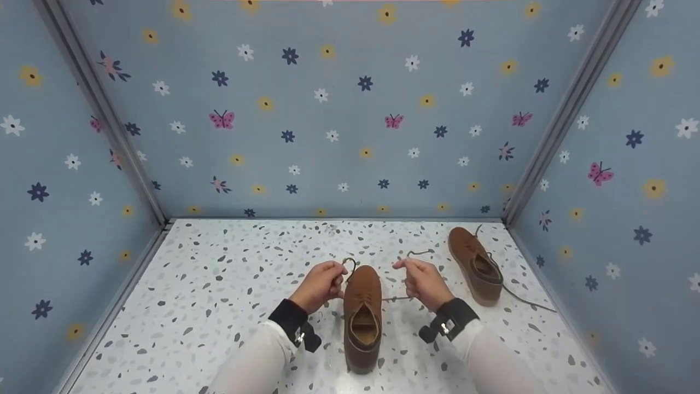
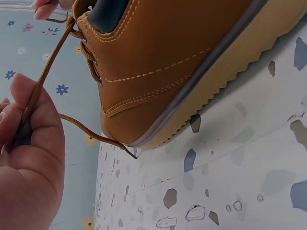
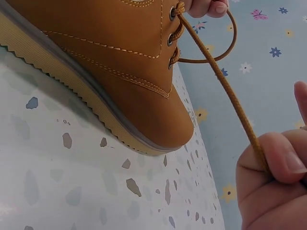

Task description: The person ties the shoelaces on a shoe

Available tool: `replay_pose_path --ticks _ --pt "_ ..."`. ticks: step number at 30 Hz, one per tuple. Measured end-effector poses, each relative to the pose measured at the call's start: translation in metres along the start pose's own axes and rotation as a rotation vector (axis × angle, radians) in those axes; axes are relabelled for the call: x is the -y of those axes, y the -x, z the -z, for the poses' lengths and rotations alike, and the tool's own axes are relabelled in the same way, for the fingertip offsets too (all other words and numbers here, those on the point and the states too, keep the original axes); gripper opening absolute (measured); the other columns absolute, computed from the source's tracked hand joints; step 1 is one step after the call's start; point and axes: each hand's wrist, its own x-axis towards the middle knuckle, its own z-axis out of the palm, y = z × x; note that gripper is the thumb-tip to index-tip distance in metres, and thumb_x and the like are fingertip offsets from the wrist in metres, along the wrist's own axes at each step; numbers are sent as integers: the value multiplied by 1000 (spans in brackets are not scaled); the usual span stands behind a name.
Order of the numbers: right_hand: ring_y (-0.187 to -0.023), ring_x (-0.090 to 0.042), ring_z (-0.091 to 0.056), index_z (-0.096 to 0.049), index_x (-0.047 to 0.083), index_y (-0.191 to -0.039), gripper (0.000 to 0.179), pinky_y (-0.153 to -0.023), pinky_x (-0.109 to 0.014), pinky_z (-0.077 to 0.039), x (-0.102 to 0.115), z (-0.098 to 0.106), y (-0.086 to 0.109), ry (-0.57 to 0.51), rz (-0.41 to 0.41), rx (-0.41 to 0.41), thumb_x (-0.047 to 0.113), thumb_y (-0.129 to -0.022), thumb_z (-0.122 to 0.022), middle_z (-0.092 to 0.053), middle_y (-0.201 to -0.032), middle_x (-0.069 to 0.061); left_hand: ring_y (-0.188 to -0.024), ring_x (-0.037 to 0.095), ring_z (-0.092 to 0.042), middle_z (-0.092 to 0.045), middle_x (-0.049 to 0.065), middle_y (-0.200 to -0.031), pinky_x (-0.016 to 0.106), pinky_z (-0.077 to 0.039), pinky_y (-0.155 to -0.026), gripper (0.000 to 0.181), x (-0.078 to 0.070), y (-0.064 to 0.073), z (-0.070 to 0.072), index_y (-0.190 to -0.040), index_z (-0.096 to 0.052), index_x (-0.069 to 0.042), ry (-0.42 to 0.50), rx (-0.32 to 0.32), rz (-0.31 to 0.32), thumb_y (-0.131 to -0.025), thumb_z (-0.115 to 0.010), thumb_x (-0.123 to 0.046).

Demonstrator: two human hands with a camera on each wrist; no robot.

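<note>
A brown lace-up shoe (image 1: 363, 282) stands upright on the speckled surface, its toe pointing away from me. On its left side my left hand (image 1: 321, 285) pinches one end of the shoelace (image 2: 49, 62), drawn out from the top eyelets; a loose tail curves down from the hand beside the toe. My right hand (image 1: 425, 283) is out to the shoe's right, gripping the other lace end (image 3: 229, 93) between thumb and curled fingers. That side runs taut from the top eyelet, and its tail extends past the hand. Both hands are apart from the shoe's body.
A matching brown shoe (image 1: 468, 253) lies at the right, tilted toward the back left, its untied lace (image 1: 528, 301) trailing to the right wall. Flower-patterned blue panels (image 1: 339, 120) close in the back and both sides. The white speckled surface (image 1: 219, 306) extends to the left.
</note>
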Motion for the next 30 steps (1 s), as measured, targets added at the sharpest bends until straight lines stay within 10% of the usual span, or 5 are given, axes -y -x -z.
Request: replay_pose_path --ticks 30 --pt "-44 -9 -36 -73 8 -110 37 -45 -23 -35 -21 18 3 282 45 -113 36 -111 -49 -36 -52 9 -56 9 -33 -37 -5 -70 24 -42 -58 17 22 7 13 -104 -57 -4 93 -94 17 -111 -48 -18"
